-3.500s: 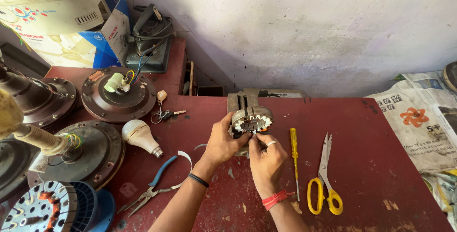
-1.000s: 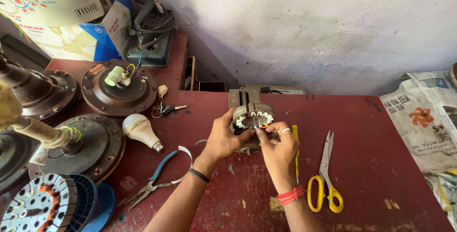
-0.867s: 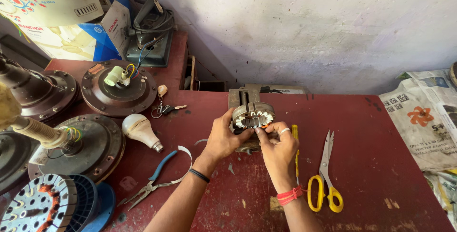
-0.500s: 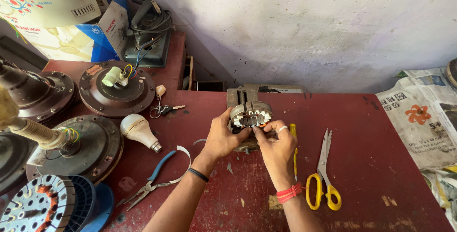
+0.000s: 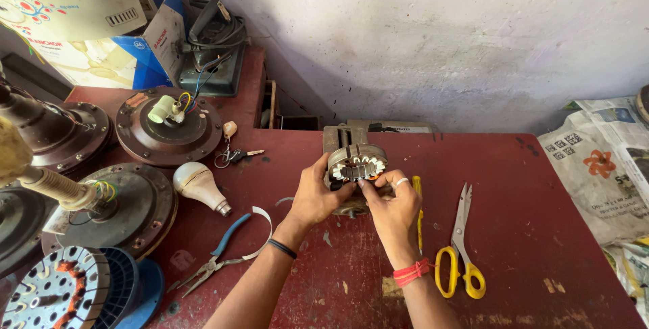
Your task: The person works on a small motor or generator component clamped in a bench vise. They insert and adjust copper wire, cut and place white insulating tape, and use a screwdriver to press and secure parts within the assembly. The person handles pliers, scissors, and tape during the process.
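Note:
A small round motor stator (image 5: 356,165) with a slotted metal core and white insulation is held above the red table (image 5: 527,234) in front of a grey metal block. My left hand (image 5: 318,194) grips its left side. My right hand (image 5: 392,204), with a ring and a red wrist thread, pinches at the stator's front rim, fingertips on the windings. A yellow-handled screwdriver (image 5: 418,214) lies partly under my right hand.
Yellow-handled scissors (image 5: 460,248) lie to the right, blue-handled pliers (image 5: 216,255) and a white bulb (image 5: 199,186) to the left. Brown ceiling-fan motor housings (image 5: 169,126) and a blue wound stator (image 5: 61,295) crowd the left. Newspaper (image 5: 602,167) lies at the right; boxes at the back left.
My right hand has shifted slightly up along the stator's front rim; both hands stay on it. The view has drifted a little.

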